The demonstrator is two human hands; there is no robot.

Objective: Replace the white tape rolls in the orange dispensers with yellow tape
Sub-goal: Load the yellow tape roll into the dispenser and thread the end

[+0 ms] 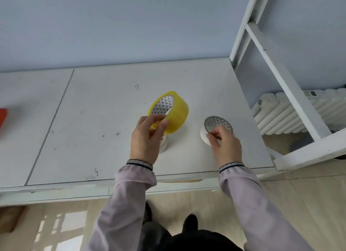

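Left hand (145, 138): pinched the lower rim of the yellow tape roll (171, 113), thumb and fingers closed on it, holding it tilted above the table (93, 119).
Yellow tape roll: raised near the table's middle, its patterned core facing up and left.
Right hand (225, 145): fingers closed on the near edge of a white tape roll (215, 129) that sat on the table to the right.
Second white roll (164, 144): under the left hand, mostly hidden.
Orange object (2, 117): at the far left edge, too cropped to say whether it was a dispenser.
Hands: apart, each on its own roll.
Sleeves (252, 204): pale lilac, striped cuffs.
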